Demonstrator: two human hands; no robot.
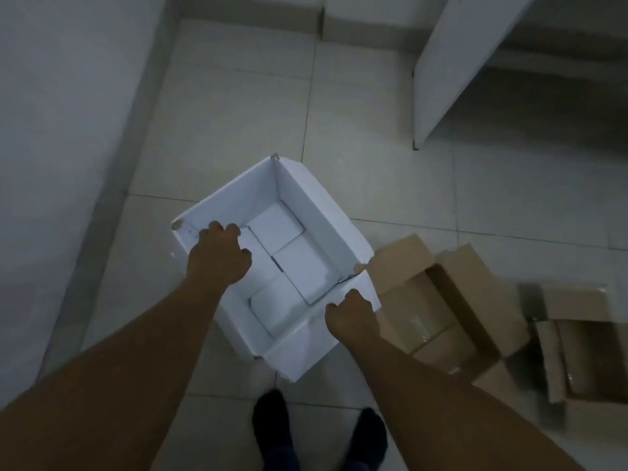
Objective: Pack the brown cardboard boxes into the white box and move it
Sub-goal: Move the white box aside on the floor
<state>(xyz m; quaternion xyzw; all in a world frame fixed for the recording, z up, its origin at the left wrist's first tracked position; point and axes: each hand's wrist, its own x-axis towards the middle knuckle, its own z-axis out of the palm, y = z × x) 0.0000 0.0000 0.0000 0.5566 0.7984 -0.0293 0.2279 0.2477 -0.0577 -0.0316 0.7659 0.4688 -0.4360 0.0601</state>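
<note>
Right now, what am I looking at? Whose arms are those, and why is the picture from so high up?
There is only one picture, taken by a camera worn on a person's head, looking down. That is why you see their own two arms and, at the bottom, their dark feet on the tiled floor.

The left hand and the right hand each grip an edge of an open white box. Whether it is lifted or resting on the floor, I cannot tell. Inside it lie a few smaller packets that look white in this dim light.

To the right are two open brown boxes on the floor. A white panel, maybe furniture, stands at the top right.
</note>
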